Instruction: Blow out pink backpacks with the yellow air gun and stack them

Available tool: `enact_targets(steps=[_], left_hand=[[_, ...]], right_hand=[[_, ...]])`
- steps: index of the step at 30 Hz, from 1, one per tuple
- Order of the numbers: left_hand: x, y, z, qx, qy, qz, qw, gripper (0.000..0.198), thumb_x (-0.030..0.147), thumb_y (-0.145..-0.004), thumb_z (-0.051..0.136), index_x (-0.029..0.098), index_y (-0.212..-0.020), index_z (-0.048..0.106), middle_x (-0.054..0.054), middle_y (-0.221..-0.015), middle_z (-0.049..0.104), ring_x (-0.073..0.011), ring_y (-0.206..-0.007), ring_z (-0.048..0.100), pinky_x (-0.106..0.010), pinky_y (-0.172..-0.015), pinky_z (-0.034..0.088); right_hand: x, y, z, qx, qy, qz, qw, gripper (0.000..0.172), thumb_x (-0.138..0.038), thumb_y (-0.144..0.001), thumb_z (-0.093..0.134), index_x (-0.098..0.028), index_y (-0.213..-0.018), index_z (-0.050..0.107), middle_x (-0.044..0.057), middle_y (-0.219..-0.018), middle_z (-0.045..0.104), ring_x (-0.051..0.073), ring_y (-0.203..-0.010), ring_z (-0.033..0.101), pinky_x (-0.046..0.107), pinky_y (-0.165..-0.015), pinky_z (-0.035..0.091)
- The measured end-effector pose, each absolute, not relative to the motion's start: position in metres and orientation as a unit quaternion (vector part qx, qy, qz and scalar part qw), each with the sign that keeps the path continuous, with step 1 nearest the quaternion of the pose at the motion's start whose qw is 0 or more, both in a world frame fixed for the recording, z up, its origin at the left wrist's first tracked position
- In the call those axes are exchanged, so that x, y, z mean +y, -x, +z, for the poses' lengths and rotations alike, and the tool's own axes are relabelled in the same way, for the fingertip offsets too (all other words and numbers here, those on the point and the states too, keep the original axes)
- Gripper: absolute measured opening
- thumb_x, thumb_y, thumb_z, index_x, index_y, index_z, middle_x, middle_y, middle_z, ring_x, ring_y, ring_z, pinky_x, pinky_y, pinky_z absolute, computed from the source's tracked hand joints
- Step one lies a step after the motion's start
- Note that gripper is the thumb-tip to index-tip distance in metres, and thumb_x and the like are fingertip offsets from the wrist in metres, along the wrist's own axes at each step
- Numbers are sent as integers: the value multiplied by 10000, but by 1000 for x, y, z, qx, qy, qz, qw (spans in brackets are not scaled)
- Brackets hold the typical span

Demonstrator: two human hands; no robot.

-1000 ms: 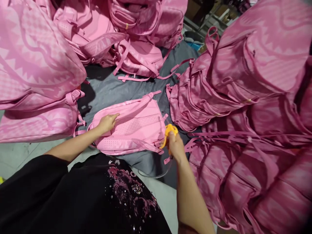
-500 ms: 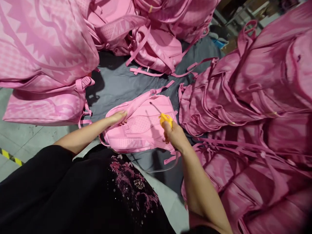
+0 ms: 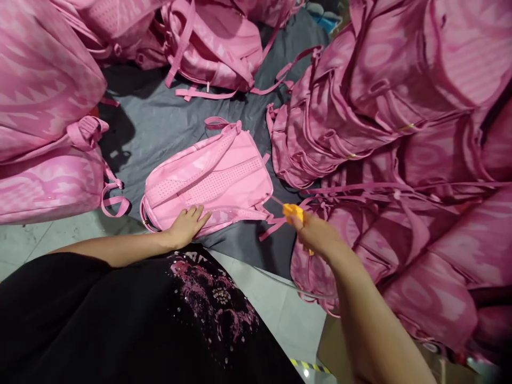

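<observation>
A pink backpack (image 3: 208, 186) lies flat in front of me, its back panel and shoulder straps facing up. My left hand (image 3: 188, 226) rests on the side of it nearest to me, fingers spread and flat. Off its right end, my right hand (image 3: 316, 232) is wrapped round a yellow air blow gun (image 3: 294, 212). The gun's thin nozzle points left towards the backpack's right end. A clear hose (image 3: 280, 278) runs below my right hand, partly hidden by the forearm.
Grey cloth (image 3: 160, 114) lies under the backpack. Stacked pink backpacks (image 3: 372, 117) crowd the right side. Others stand at the left (image 3: 48, 176) and at the back (image 3: 220, 48). A cardboard box (image 3: 330, 341) sits at lower right, near yellow-black floor tape.
My right hand has drawn the blow gun from above the backpack to beyond its right end. My left hand has shifted from the shoulder strap to the near side. The view has shifted.
</observation>
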State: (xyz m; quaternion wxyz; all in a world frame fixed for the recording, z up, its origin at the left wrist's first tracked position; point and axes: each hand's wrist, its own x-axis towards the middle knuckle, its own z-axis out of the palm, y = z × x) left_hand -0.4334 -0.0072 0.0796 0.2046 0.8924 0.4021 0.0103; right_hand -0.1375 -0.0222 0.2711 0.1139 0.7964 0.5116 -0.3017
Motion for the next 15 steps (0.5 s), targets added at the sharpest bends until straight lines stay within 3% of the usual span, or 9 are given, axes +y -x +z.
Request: enact_targets(steps=[3, 5, 7, 9, 11, 13, 15], left_hand=[[15, 433, 80, 458, -821, 122, 318, 468, 198, -924, 496, 176, -1388, 554, -190, -1401, 575, -351, -1260, 543, -468, -968, 466], [36, 435, 84, 527, -680, 193, 471, 398, 358, -979, 440, 155, -1280, 600, -180, -1163, 705, -301, -1043, 665, -381, -795, 529], [51, 431, 89, 567, -502, 190, 624, 454, 435, -1013, 327, 137, -1262, 562, -157, -913, 738, -234, -728, 688, -289, -561, 478], [51, 421, 91, 573, -412, 152, 692, 489, 437, -1027, 256, 122, -1308, 502, -133, -798, 715, -190, -547, 617, -253, -464, 396], [37, 404, 91, 575, -489, 147, 639, 482, 424, -1027, 282, 141, -1356, 494, -139, -873, 706, -194, -621, 631, -275, -526, 445], [15, 384, 89, 570, -654, 149, 475, 467, 415, -1007, 385, 211, -1407, 510, -163, -1066, 669, -257, -878, 656, -361, -713, 514], [-6, 365, 86, 543, -776, 104, 302, 518, 397, -958, 516, 304, -1467, 479, -176, -1242, 584, -337, -1111, 578, -459, -867, 491]], right_hand=[[-45, 119, 275, 504, -742, -436, 74, 500, -539, -994, 334, -141, -1171, 579, 2, -552, 585, 178, -445, 564, 279, -511, 443], [-60, 109, 274, 479, -780, -402, 33, 500, -555, -993, 309, -156, -1106, 587, 9, -551, 585, 187, -457, 575, 288, -513, 446], [-72, 104, 270, 453, -812, -369, 8, 471, -535, -997, 294, -169, -1055, 585, 14, -546, 585, 184, -455, 574, 285, -510, 439], [-79, 106, 264, 470, -765, -439, 20, 430, -510, -998, 314, -173, -1019, 582, 15, -555, 602, 174, -465, 577, 281, -542, 455], [-79, 110, 260, 494, -744, -450, 25, 409, -487, -1001, 333, -161, -1022, 579, 10, -547, 605, 170, -475, 580, 276, -565, 462], [-74, 111, 260, 494, -802, -335, 11, 403, -465, -1007, 340, -146, -1078, 578, 5, -533, 602, 176, -485, 593, 268, -557, 449], [-69, 110, 261, 496, -821, -283, 22, 416, -466, -1009, 351, -145, -1144, 580, 9, -553, 619, 178, -485, 601, 265, -535, 430]])
